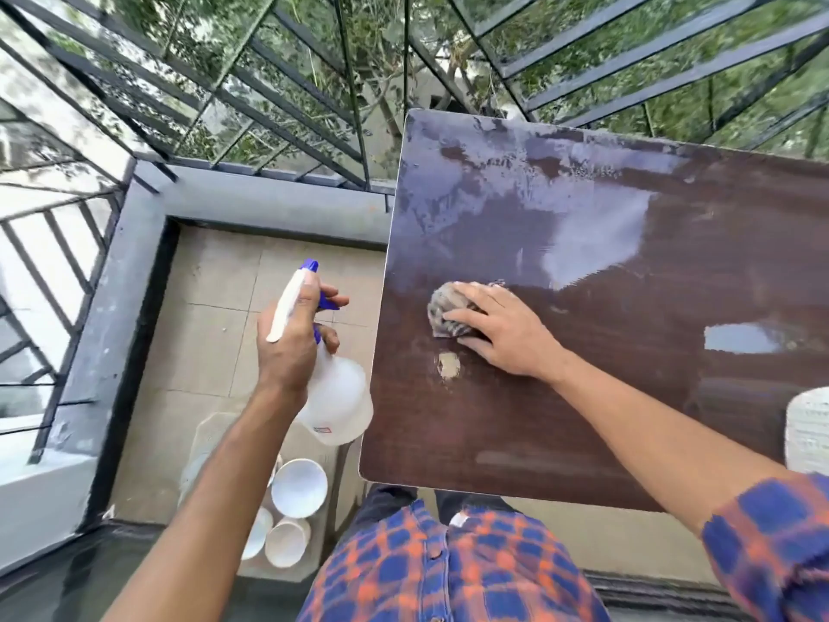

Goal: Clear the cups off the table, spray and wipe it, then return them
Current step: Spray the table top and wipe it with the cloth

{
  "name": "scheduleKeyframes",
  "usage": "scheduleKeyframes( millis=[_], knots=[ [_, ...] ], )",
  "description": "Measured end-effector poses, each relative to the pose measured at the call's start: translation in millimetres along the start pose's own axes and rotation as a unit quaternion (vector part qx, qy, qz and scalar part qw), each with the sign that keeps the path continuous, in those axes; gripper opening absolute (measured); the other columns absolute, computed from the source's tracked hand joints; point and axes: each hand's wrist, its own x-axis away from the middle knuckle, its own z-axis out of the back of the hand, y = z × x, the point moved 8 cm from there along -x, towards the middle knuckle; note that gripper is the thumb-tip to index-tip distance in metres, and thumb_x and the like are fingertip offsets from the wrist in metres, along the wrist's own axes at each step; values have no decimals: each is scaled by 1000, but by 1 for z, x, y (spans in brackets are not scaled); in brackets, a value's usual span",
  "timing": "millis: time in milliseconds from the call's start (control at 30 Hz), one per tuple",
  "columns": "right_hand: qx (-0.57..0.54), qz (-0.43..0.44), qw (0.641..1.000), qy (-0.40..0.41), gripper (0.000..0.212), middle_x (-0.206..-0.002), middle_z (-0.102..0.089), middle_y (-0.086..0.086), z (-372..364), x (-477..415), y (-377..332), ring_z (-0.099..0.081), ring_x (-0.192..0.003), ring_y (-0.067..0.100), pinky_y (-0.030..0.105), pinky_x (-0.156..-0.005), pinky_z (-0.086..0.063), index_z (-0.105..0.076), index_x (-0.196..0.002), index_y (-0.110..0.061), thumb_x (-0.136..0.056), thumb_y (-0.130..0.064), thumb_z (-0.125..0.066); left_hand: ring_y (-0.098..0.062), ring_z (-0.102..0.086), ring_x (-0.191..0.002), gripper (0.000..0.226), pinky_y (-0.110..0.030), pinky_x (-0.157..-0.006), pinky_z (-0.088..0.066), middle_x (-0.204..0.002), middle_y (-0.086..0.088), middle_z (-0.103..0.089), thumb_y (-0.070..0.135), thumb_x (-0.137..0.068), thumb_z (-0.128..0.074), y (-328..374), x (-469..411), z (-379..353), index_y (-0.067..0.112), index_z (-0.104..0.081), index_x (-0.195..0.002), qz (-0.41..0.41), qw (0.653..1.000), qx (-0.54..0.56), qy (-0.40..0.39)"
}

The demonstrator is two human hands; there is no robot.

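My left hand [291, 338] grips a clear spray bottle [338, 406] with a white and blue head, held over the floor just left of the table. My right hand [502, 334] presses flat on a crumpled grey cloth [442, 305] on the dark brown table [583, 397], near its left side. Wet streaks shine across the far half of the tabletop. Several white cups [298, 487] stand on a low pale stand on the floor, below my left arm.
A black metal railing [269, 105] and a grey ledge [251, 195] border the tiled balcony floor [215, 307]. A white ribbed object [809, 435] sits at the table's right edge. A pale chip [448, 365] marks the tabletop near the cloth.
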Motion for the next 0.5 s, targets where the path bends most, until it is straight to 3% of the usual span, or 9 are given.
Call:
scheduleKeyframes(
  millis=[33,100,200,267,333,433,500],
  knots=[
    [6,-27,1000,9,39,-159,-41,8,5,15,21,-45,-138,34,48,-115,-35,-61,-135,-27,-100,-44,-56,-19,-45,-45,33,-27,-55,-42,-90,-1,-76,53,-95,-51,1,-2,-2,37,-73,-75,-4,1000,0,-5],
    [18,-169,984,46,41,-158,-40,10,17,35,77,-46,-137,36,52,-113,-37,-59,-135,-28,-98,-46,-58,-19,-45,-44,34,-27,-54,-42,-89,-1,-75,49,-97,-50,5,-6,-7,37,-73,-74,-15,1000,0,-14],
    [-3,-457,882,118,47,-158,-37,15,36,41,145,-41,-139,39,52,-116,-33,-56,-138,-24,-96,-44,-55,-19,-45,-44,32,-27,-54,-42,-90,-1,-75,50,-95,-50,8,-9,-11,40,-73,-75,-15,999,-9,-26],
    [-18,-559,818,133,51,-162,-32,12,39,21,149,-35,-145,37,53,-119,-27,-52,-143,-22,-96,-43,-54,-19,-45,-44,31,-26,-54,-42,-89,0,-74,51,-94,-50,9,-10,-11,44,-73,-75,-14,999,-16,-31],
    [-19,-544,828,131,50,-163,-32,9,35,-16,123,-33,-146,35,54,-120,-25,-52,-143,-25,-97,-42,-56,-19,-45,-44,31,-25,-54,-42,-89,1,-75,51,-94,-51,11,-12,-10,43,-74,-75,-16,999,-14,-32],
    [-13,-365,928,79,39,-162,-36,5,7,-73,37,-35,-144,34,54,-120,-25,-57,-131,-31,-95,-43,-57,-19,-45,-43,33,-25,-53,-42,-88,1,-75,49,-97,-51,10,-17,-6,40,-74,-75,-18,999,-10,-27],
    [-2,-229,973,44,37,-159,-41,5,-16,-75,-34,-40,-141,35,54,-117,-29,-60,-128,-31,-93,-42,-58,-18,-45,-42,36,-26,-53,-42,-89,-1,-75,46,-101,-50,9,-22,-4,35,-73,-75,-22,999,-15,-24]
  ],
)
